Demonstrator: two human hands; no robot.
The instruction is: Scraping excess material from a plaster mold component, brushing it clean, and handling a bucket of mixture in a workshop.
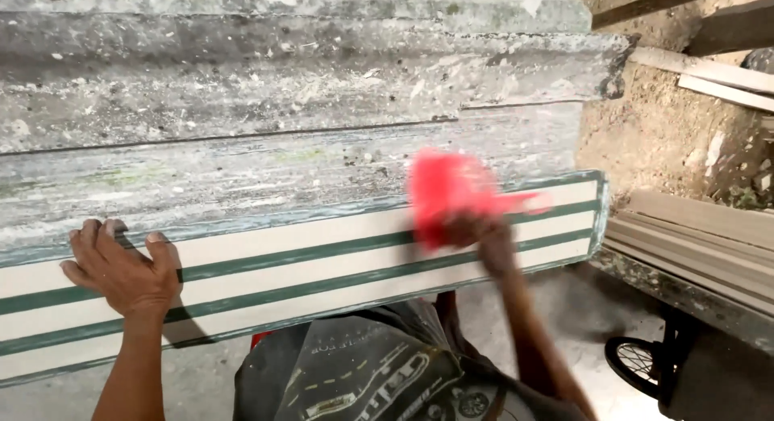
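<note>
A long cream board (pixel 339 264) with green grooves lies across a paint-spattered workbench (pixel 282 90) in front of me. My left hand (pixel 125 268) rests flat on the board's left part, fingers spread over its upper edge. My right hand (pixel 484 239), blurred by motion, grips a red cloth (pixel 451 191) pressed against the board near its right end.
Bare dirt ground (pixel 653 131) lies to the right with loose wooden planks (pixel 717 74). A stack of grooved boards (pixel 693 235) sits at right, and a small spoked wheel (pixel 637 360) shows below it. My dark printed shirt (pixel 363 373) fills the bottom middle.
</note>
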